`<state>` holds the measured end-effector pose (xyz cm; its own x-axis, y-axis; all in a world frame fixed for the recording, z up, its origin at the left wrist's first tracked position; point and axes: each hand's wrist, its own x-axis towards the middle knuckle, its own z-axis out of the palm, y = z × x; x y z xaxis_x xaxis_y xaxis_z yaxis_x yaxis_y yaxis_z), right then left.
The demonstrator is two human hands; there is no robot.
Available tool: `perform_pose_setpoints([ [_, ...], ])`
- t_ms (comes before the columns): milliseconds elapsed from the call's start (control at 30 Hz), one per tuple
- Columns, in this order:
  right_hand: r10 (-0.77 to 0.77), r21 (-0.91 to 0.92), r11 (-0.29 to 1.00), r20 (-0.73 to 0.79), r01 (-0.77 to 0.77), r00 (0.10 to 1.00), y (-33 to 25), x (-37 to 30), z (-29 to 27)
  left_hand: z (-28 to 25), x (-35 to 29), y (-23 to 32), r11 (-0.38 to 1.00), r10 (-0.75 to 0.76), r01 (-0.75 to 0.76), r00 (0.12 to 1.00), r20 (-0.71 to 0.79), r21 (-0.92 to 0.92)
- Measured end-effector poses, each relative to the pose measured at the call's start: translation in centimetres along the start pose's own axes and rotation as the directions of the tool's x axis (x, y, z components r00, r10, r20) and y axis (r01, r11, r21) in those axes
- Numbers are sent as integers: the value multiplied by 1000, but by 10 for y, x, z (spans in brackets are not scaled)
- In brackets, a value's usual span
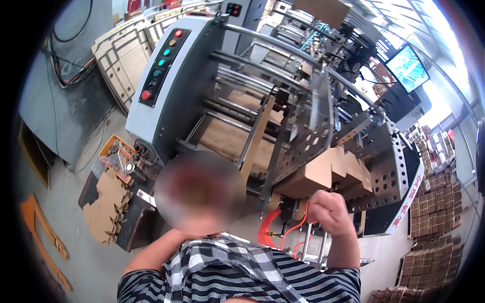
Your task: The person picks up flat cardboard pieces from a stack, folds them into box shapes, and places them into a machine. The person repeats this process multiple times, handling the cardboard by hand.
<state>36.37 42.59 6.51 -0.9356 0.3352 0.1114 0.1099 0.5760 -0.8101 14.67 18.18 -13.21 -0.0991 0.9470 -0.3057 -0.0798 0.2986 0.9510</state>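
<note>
My right hand (329, 211) is curled into a fist in front of the machine, just below the brown cardboard pieces (316, 174). Whatever its fingers may hold is hidden. A thin red hose (303, 222) runs close beside that fist. My left forearm (157, 247) bends inward across my front. A round blurred patch covers most of my left hand (204, 225), so its fingers cannot be made out. Folded cardboard rests between the perforated metal plates (305, 146) of the machine.
A grey control panel (164, 65) with coloured buttons stands at left. Cut cardboard (106, 207) lies on a dark table beside an orange bin (113, 146). A coiled red hose (265, 232) hangs below the machine. Bundled cardboard stacks (434, 212) stand at right; an orange pallet-jack fork (43, 227) lies left.
</note>
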Motion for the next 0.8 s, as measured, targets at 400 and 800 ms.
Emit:
perform_pose_setpoints([
  [400, 185, -50, 981, 549, -188, 815, 114, -3, 281, -59, -92, -125, 869, -13, -17, 998, -57, -494],
  [800, 303, 127, 898, 515, -420, 802, 140, 10, 370, -94, -101, -187, 702, 106, 47, 980, 169, -711],
])
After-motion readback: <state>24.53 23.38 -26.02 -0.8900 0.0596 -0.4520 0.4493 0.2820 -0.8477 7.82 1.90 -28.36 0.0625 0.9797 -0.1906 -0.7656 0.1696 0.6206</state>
